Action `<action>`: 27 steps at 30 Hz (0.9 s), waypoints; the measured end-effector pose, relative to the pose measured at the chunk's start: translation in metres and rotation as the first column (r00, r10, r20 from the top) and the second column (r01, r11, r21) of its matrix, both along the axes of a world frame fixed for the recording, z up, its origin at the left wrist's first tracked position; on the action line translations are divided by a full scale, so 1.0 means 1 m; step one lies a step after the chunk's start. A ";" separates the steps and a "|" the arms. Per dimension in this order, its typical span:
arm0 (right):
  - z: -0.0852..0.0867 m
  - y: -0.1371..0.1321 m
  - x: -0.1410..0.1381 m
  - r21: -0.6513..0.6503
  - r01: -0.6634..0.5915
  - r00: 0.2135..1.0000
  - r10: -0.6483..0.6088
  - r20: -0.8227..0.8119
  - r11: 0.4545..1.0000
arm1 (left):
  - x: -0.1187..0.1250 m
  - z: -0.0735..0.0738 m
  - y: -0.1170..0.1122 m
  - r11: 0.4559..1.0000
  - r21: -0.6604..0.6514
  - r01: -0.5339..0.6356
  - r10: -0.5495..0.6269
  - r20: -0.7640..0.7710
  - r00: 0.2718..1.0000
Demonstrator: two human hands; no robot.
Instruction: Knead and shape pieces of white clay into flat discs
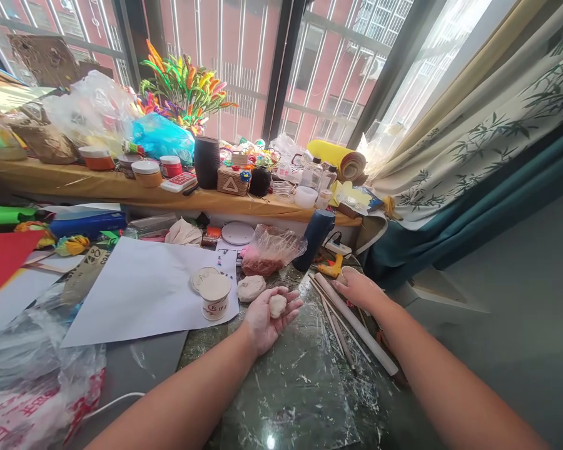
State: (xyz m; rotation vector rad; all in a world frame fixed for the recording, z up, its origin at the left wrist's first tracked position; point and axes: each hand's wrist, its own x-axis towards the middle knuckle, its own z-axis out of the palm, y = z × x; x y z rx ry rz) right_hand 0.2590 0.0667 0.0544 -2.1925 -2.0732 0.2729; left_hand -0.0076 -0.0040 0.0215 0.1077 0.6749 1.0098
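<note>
My left hand (267, 315) lies palm up over the dark glass mat (300, 375), fingers loosely curled round a small pale lump of clay (277, 305). A larger lump of the same clay (250, 288) rests on the table just beyond it. My right hand (356, 287) is palm down at the far end of a white rolling pin (356, 325) and several thin wooden sticks (338, 325); its fingers curl over something round that I cannot make out. A small paper cup (214, 297) with a lid stands beside the left hand.
A large white paper sheet (141, 290) covers the table's left side. A plastic bag with reddish clay (269, 250), a dark blue bottle (314, 240) and a yellow glue gun (331, 269) stand behind. The sill holds jars, a black speaker (207, 162) and paper flowers (182, 84).
</note>
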 end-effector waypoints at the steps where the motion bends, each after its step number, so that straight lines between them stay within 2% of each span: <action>1: -0.001 0.001 -0.001 -0.008 -0.006 1.000 0.006 0.002 1.000 | 0.000 -0.001 0.000 1.000 0.002 0.001 -0.001 0.012 1.000; 5: 0.007 0.002 0.004 0.029 -0.011 1.000 0.011 -0.017 1.000 | 0.001 -0.003 -0.001 1.000 -0.006 -0.002 0.003 0.064 0.998; 8: 0.021 -0.009 0.003 0.137 0.000 0.998 0.007 -0.055 0.991 | 0.002 -0.004 0.001 1.000 -0.013 -0.014 0.015 0.083 0.996; 10: 0.027 -0.025 -0.011 0.241 -0.004 0.995 0.028 -0.096 0.971 | 0.003 -0.005 0.002 1.000 -0.012 -0.027 0.028 0.071 0.997; 12: 0.024 -0.050 -0.039 0.360 -0.045 0.976 0.118 -0.184 0.932 | 0.004 -0.005 0.003 0.999 -0.008 -0.044 0.044 0.052 0.998; 13: 0.019 -0.064 -0.057 0.475 -0.075 0.910 0.255 -0.326 0.877 | 0.004 -0.005 0.003 0.999 -0.004 -0.050 0.050 0.050 0.998; 14: 0.011 -0.079 -0.078 0.541 -0.105 0.812 0.386 -0.438 0.834 | 0.005 -0.004 0.004 0.999 0.000 -0.052 0.052 0.058 0.997; 15: 0.000 -0.095 -0.099 0.547 -0.158 0.716 0.477 -0.510 0.822 | 0.005 -0.004 0.004 0.999 0.002 -0.052 0.052 0.069 0.996; 16: -0.011 -0.111 -0.118 0.501 -0.222 0.654 0.509 -0.560 0.837 | 0.005 -0.004 0.005 0.998 0.001 -0.057 0.056 0.079 0.995; 17: -0.023 -0.126 -0.136 0.450 -0.280 0.629 0.516 -0.582 0.848 | 0.004 -0.003 0.006 0.998 -0.006 -0.063 0.063 0.083 0.995; 20: -0.049 -0.160 -0.165 0.327 -0.342 0.653 0.473 -0.591 0.881 | 0.002 -0.005 0.008 0.996 -0.039 -0.077 0.079 0.062 0.995; 23: -0.051 -0.166 -0.162 0.340 -0.344 0.629 0.483 -0.609 0.875 | 0.003 -0.010 0.009 0.998 -0.036 -0.056 0.059 0.088 0.994; 27: -0.039 -0.145 -0.155 0.384 -0.286 0.648 0.473 -0.597 0.878 | 0.006 -0.015 0.008 0.999 -0.016 -0.049 0.050 0.134 0.990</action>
